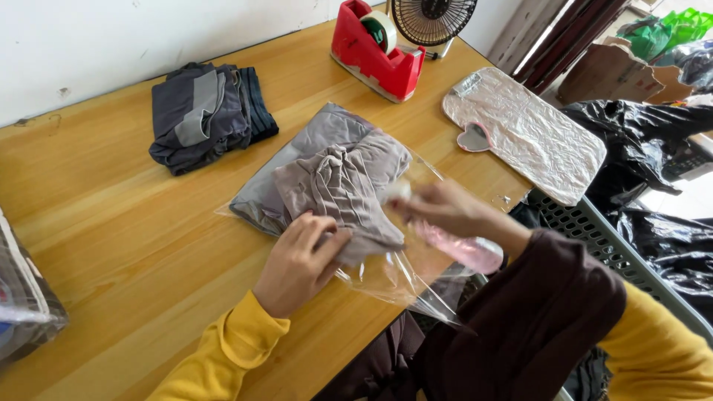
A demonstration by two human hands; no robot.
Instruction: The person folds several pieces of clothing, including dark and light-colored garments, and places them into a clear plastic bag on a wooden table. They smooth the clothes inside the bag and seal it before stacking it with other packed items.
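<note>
A folded grey-beige garment lies partly inside a clear plastic bag on the wooden table. My left hand presses on the near edge of the garment where it sticks out of the bag's mouth. My right hand, blurred, grips the upper flap of the bag's opening beside the garment and lifts it. A pink object shows under my right wrist; what it is I cannot tell.
A folded dark grey pile of clothes sits at the back left. A red tape dispenser and a small black fan stand at the back. A silvery padded board lies at the right edge. Black bags are beyond the table.
</note>
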